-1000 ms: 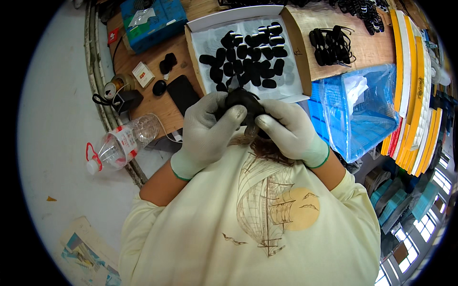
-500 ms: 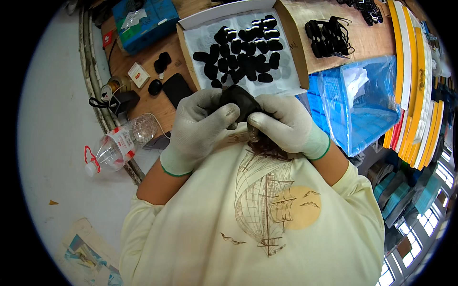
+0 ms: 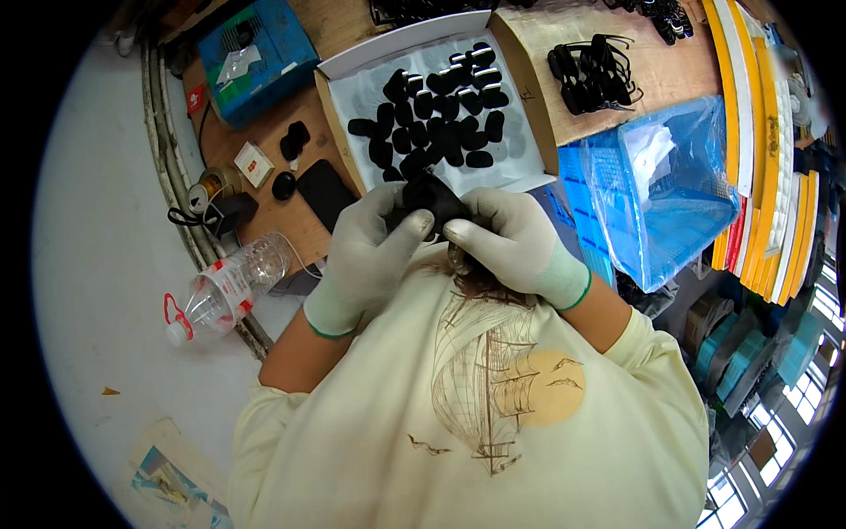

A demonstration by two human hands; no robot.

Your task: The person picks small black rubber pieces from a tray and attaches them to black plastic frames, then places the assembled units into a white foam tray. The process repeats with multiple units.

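Observation:
Close to my chest, both gloved hands are closed on what looks like a pair of black sunglasses [image 3: 434, 201]. My left hand [image 3: 374, 251] pinches its left side between thumb and fingers. On the other side, my right hand [image 3: 511, 238] grips it with the thumb laid across the front. The fingers and thumbs cover much of its outline, and its finer parts are too dark to make out. Just beyond my hands is a shallow cardboard box [image 3: 545, 132], lined in white, with many dark lenses [image 3: 447, 108] spread in it.
Several black sunglasses [image 3: 595, 75] lie at the right of the wooden table, above a blue crate [image 3: 648, 198] lined with plastic. Leftward are a black phone [image 3: 326, 194], a small white box [image 3: 254, 165], a blue container [image 3: 256, 62] and a large clear bottle [image 3: 225, 291].
Both hands have shifted slightly down and a little closer together, still holding the sunglasses, which are turned somewhat. The view has moved a little.

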